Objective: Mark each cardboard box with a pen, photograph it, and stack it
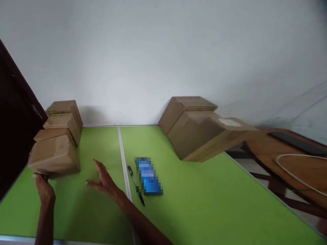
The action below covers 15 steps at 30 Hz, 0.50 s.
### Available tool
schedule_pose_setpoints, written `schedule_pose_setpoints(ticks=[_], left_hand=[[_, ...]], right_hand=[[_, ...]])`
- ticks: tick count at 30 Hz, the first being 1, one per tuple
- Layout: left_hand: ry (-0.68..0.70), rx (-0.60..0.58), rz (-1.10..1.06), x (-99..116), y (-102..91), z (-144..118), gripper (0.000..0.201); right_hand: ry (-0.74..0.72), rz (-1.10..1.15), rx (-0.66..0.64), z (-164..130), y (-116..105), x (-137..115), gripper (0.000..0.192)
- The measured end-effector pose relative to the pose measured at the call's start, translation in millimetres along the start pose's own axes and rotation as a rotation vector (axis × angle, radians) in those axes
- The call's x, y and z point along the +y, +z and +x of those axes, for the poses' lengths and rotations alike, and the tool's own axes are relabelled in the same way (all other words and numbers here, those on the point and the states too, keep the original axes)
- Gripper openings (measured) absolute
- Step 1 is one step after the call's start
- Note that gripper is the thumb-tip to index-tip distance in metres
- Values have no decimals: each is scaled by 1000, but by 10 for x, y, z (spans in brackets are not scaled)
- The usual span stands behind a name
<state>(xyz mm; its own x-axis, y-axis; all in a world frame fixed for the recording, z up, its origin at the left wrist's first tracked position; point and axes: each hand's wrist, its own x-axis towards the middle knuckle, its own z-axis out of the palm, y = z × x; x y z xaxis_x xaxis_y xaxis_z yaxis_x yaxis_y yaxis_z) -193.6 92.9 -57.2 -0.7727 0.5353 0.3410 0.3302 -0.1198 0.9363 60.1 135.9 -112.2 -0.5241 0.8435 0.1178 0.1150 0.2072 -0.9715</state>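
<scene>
My left hand [44, 190] grips a cardboard box [63, 158] from its near lower side, and the fingers under the box are mostly hidden. The box is tilted and slightly blurred, in front of several other brown boxes [62, 120] lined up at the left end of the green table [194, 200]. To the right of the held box, my right hand [104, 182] hovers over the table with thumb and fingers spread, touching nothing. Nearest to it on the right lie a black pen [136, 186] and a blue pixelated packet or device [149, 176].
More cardboard boxes [191, 132] lean together at the table's right rear, by the white wall [143, 61]. A brown wooden table [270, 149] with a dark flat object [297, 143] and a white cable [288, 170] stands at right. A dark door [15, 129] is at left.
</scene>
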Motion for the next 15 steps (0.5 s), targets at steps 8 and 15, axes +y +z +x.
schedule_pose_setpoints(ticks=[8, 15], left_hand=[[-136, -34, -13, -174, -23, -621, 103], [-149, -107, 54, -311, 235, -209, 103]], right_hand=[[90, 160, -36, 332, 83, 36, 133], [78, 176, 39, 516, 97, 2, 125]])
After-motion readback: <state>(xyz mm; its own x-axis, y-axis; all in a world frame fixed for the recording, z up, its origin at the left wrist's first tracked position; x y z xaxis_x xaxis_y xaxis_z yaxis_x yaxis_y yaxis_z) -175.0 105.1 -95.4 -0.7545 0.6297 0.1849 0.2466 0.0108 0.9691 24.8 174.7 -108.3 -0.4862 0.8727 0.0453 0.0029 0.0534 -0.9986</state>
